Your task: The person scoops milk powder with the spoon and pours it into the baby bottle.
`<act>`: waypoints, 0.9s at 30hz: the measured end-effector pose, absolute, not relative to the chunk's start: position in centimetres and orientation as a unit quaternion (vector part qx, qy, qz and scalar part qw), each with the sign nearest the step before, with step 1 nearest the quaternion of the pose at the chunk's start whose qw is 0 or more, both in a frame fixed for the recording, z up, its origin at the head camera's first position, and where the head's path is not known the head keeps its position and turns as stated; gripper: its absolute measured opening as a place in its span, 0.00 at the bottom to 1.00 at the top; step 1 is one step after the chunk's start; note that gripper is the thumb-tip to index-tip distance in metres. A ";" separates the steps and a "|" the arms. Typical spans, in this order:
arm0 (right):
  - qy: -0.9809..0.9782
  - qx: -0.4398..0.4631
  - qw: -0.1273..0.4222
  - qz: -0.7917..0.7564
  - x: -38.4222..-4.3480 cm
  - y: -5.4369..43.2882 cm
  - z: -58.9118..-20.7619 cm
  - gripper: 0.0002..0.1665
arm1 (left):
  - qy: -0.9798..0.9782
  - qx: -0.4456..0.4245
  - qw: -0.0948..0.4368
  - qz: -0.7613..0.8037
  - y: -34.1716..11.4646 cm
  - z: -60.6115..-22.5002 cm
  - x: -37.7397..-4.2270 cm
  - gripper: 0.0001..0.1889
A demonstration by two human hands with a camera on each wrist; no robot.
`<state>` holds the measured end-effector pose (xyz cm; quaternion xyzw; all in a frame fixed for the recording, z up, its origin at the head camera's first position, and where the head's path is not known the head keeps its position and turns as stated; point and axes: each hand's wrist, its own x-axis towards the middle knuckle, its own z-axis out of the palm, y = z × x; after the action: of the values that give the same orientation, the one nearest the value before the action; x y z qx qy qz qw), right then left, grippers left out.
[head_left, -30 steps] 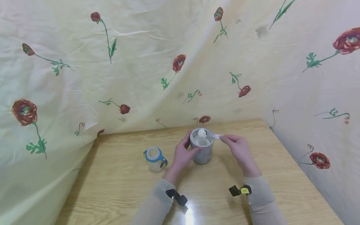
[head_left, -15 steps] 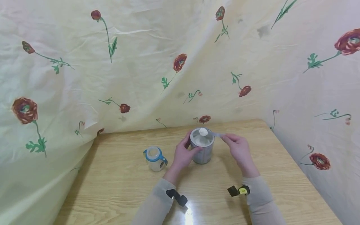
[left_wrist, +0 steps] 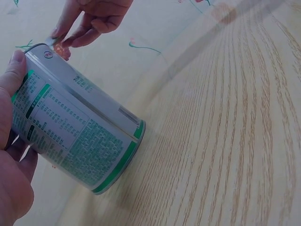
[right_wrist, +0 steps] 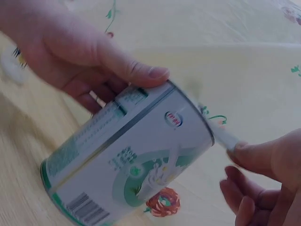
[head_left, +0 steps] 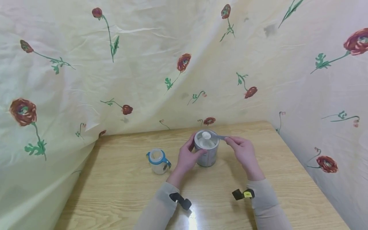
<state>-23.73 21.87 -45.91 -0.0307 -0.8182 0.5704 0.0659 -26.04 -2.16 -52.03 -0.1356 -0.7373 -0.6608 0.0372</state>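
An open milk powder can [head_left: 211, 157], white with green printing, stands upright on the wooden table. My left hand [head_left: 188, 158] grips its left side, thumb across the front near the rim. Over the can's mouth is a scoop with white powder [head_left: 206, 135] in its bowl. Its pale handle [head_left: 220, 137] is pinched by my right hand [head_left: 243, 151] just right of the rim. In the left wrist view the can's printed side faces the camera, with the right hand [left_wrist: 94, 21] beyond its top. The right wrist view shows the scoop handle [right_wrist: 225, 134] slanting past the rim.
To the left of the can stands a clear baby bottle [head_left: 159, 166] with a blue collar and side handles. A flower-printed cloth [head_left: 143, 73] hangs behind the table [head_left: 120, 188] and along both its sides.
The scoop has stayed over the can with small shifts and a slight tilt, and its powder looks flatter than the earlier heap. My left hand keeps its grip on the can.
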 end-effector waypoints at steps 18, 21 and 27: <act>-0.818 -0.021 0.087 0.569 -23.9 22.0 -46.4 0.26 | -0.745 -0.115 0.032 -0.656 -2.1 -52.0 -26.0 0.46; -0.818 -0.026 0.085 0.568 -23.9 22.0 -46.3 0.26 | -0.745 -0.115 0.033 -0.657 -2.1 -52.1 -26.1 0.46; -0.816 -0.035 0.088 0.570 -24.0 21.9 -46.4 0.28 | -0.743 -0.116 0.033 -0.659 -2.1 -52.1 -26.1 0.47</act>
<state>-23.98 21.91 -46.35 -0.0349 -0.8159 0.5704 0.0882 -26.08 -2.10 -52.09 -0.1160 -0.7427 -0.6586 0.0331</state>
